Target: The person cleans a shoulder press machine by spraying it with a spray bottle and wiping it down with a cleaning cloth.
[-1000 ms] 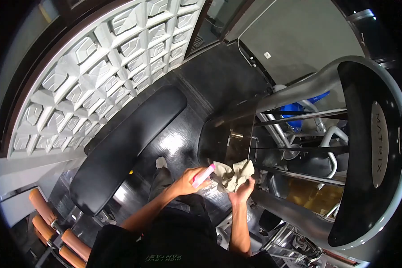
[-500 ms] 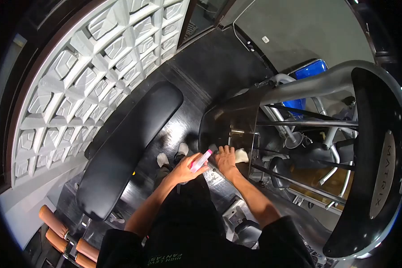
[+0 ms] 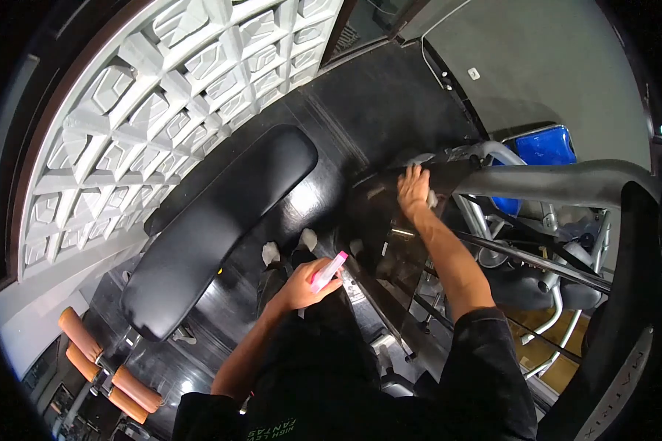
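In my left hand (image 3: 301, 287) is a small pink-and-white bottle (image 3: 328, 273), its bright pink end pointing up and away from me. The fingers of that hand are wrapped round it, close in front of my body. My right hand (image 3: 415, 189) is stretched far forward, lying flat on a white cloth (image 3: 432, 198) that mostly hides under the palm. Cloth and hand rest at the far upper part of the dark see-through panel (image 3: 390, 253) on the gym machine, just beside its grey frame tube (image 3: 552, 182).
A long black padded bench (image 3: 221, 228) stands to the left, beside a white patterned block wall (image 3: 162, 110). Brown foam rollers (image 3: 81, 334) are at lower left. A blue chair (image 3: 541, 147) stands behind the machine. The machine's dark upright (image 3: 632, 353) rises close on the right.
My right hand has moved forward with the cloth, from the panel's nearer part to its far upper part. My left hand still grips the bottle in front of me. The view has shifted.
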